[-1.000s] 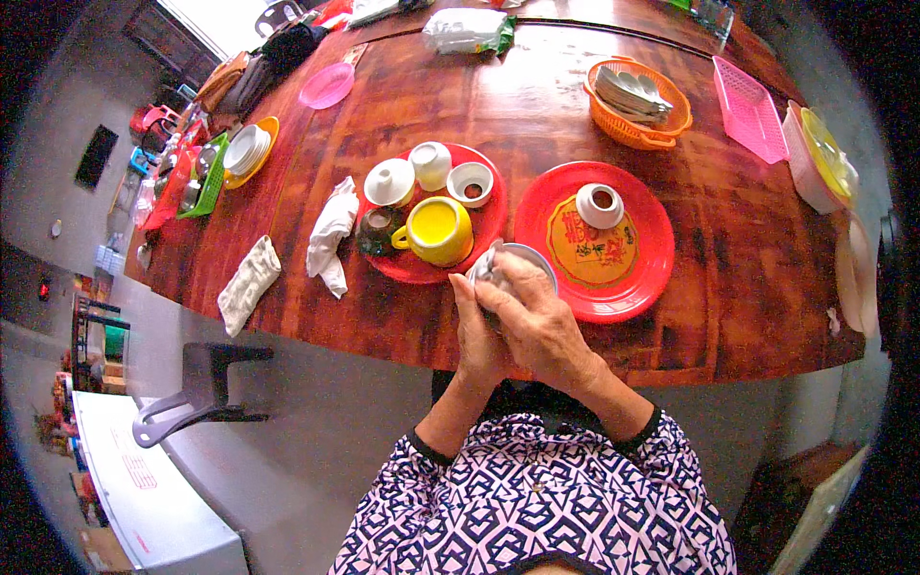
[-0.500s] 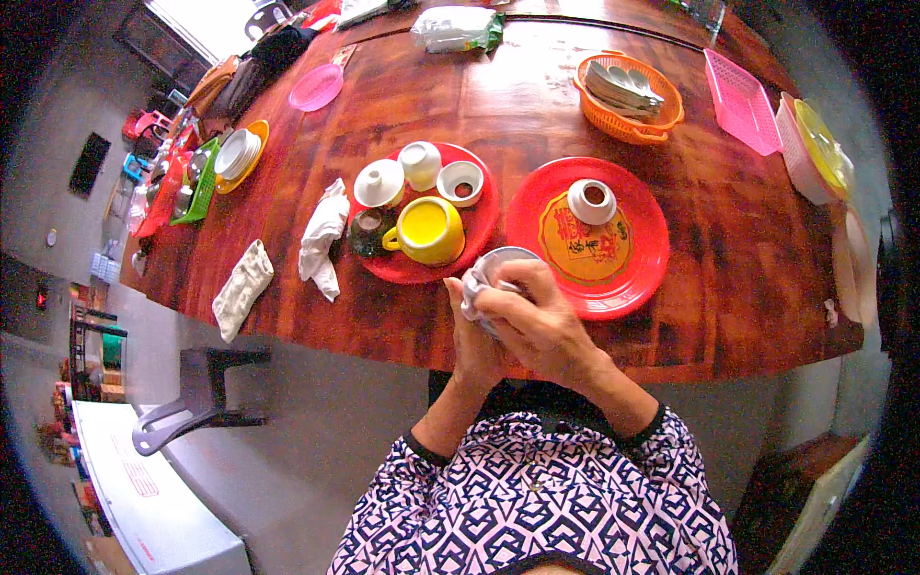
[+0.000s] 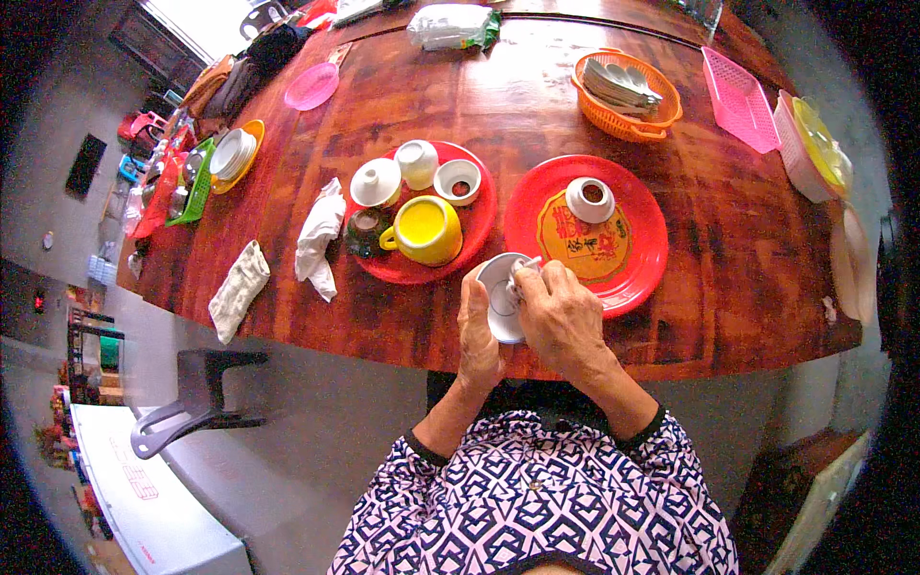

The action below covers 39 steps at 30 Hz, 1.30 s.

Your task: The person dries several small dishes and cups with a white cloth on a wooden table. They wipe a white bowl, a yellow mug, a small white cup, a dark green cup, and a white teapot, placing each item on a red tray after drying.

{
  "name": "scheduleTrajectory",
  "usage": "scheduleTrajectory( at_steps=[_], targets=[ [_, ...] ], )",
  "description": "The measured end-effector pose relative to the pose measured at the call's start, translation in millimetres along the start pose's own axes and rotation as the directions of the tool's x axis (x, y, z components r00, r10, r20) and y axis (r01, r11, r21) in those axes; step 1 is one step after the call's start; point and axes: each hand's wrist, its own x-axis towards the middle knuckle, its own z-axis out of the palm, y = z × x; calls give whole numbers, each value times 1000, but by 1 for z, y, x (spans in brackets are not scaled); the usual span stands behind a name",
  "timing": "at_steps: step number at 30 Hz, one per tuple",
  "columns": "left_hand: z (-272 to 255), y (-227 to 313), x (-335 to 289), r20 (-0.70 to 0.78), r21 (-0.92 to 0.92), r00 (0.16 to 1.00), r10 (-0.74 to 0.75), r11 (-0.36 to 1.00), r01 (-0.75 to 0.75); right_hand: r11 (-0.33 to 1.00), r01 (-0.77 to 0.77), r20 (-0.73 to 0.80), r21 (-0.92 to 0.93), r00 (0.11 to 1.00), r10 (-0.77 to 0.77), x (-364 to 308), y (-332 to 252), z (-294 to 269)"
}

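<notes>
My left hand (image 3: 477, 335) cups the side of a small white bowl (image 3: 498, 305), its opening tilted up toward me. My right hand (image 3: 563, 314) presses a bit of white cloth or tissue (image 3: 520, 270) against the bowl's inner rim; the fingers cover most of it. Just beyond, a red plate (image 3: 648, 273) holds an upturned small white cup (image 3: 589, 199). A second red plate (image 3: 486, 201) to the left carries a yellow mug (image 3: 427, 232), a dark glass (image 3: 367, 234), a white lid-like piece (image 3: 375, 182) and two white cups (image 3: 417, 163).
Left of the plates lie a crumpled white tissue (image 3: 320, 240) and a folded cloth (image 3: 240, 289). An orange basket (image 3: 623, 120) of spoons, a pink basket (image 3: 741, 100), a pink dish (image 3: 312, 86) and a tissue pack (image 3: 450, 27) stand farther back. A grey stool (image 3: 196, 402) is lower left.
The bowl has tipped so its inside now shows. My right hand has shifted right and the white cloth, earlier bunched over the bowl, is mostly hidden at its rim.
</notes>
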Motion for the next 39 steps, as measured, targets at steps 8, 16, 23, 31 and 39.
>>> scheduleTrajectory(
  at_steps=[8, 16, 23, 31, 39],
  targets=[
    [-9, 3, 8, -20, -190, 992, -121, 975, 115, 830, 127, 68, 544, 979, -195, -6, 6, -30],
    [13, 6, 1, 73, -339, 997, -13, 940, 37, 956, 242, -167, 167, 962, -214, 25, -11, 7],
    [-2, 0, 9, -131, -66, 991, 0, 998, -9, 981, 58, -99, 186, 994, -40, 15, 13, -8],
    [-18, -8, 20, 20, -483, 882, -471, 768, 421, 778, 30, -316, 627, 923, 219, -22, 35, -30],
    [8, -6, 1, 192, -290, 942, -275, 901, 322, 910, 269, -481, 315, 872, -91, -16, -8, 6]
  ],
)
